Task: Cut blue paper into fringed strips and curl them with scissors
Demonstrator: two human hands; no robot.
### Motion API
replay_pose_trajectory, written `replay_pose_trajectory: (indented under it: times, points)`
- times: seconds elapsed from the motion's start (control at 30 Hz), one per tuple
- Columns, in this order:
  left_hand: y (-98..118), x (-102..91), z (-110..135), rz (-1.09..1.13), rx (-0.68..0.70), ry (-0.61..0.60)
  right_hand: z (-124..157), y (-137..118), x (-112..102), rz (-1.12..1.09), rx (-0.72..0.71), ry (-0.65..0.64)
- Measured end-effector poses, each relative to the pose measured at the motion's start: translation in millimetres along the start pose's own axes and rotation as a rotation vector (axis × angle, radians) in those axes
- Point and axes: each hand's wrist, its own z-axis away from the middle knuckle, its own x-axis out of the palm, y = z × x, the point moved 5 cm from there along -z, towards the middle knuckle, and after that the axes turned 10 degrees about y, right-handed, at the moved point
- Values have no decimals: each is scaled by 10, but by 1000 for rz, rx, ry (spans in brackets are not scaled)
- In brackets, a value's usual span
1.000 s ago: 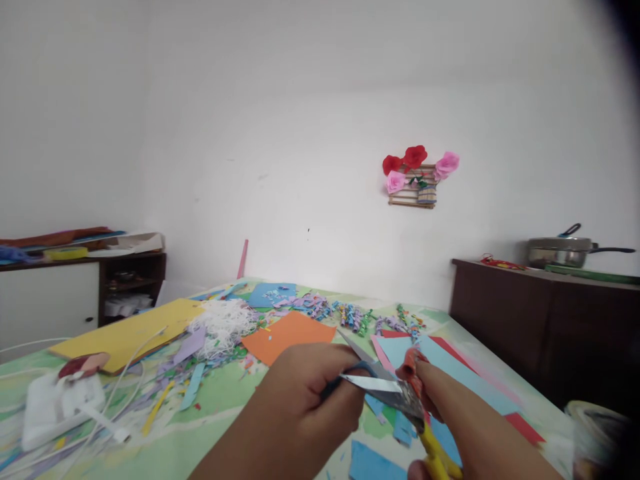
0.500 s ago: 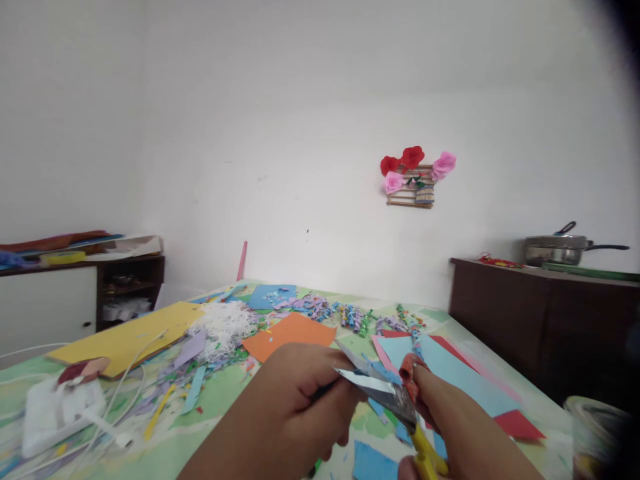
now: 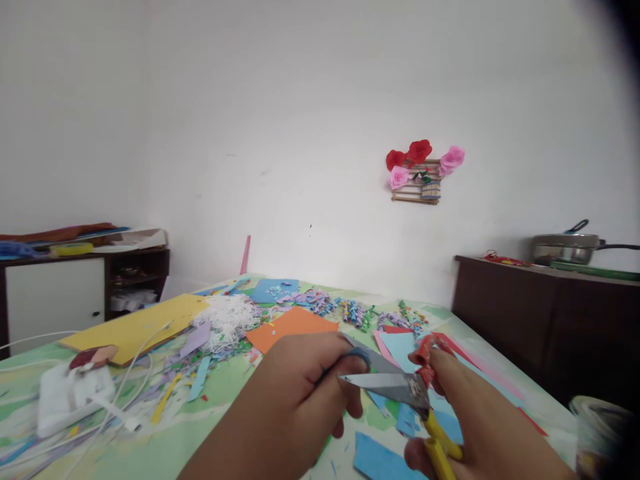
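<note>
Yellow-handled scissors (image 3: 411, 395) are in my right hand (image 3: 467, 407), their blades parted and pointing left. A curled red piece (image 3: 429, 353), which looks like paper, sits by the right index finger near the scissors' pivot; whether it is wrapped round the finger I cannot tell. My left hand (image 3: 315, 387) is closed, pinching a small dark blue strip (image 3: 359, 357) that curves over the fingertips beside the blade tips. Below the hands lies a cut piece of blue paper (image 3: 383, 459).
An orange sheet (image 3: 295, 327), white shredded paper (image 3: 227, 320) and a yellow board (image 3: 145, 327) lie across the table. Curled paper bits (image 3: 353, 313) line its far side. A white charger with cables (image 3: 75, 400) is at left, a clear cup (image 3: 600, 427) at right.
The scissors and right hand have shifted slightly right, and the blades stand a little farther from my left hand. The blue strip at my left fingertips now shows. The view has shifted slightly.
</note>
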Motion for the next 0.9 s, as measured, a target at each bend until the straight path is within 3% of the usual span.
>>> replay_pose_trajectory:
  times: [0.37, 0.63, 0.9]
  points:
    - [115, -19, 81, -97, 196, -12, 7, -44, 23, -135, 19, 17]
    - [65, -4, 91, -29, 1, 0, 26, -15, 26, -136, 40, -19]
    - [-25, -14, 32, 124, -249, -234, 10, -1, 37, -102, 85, -85]
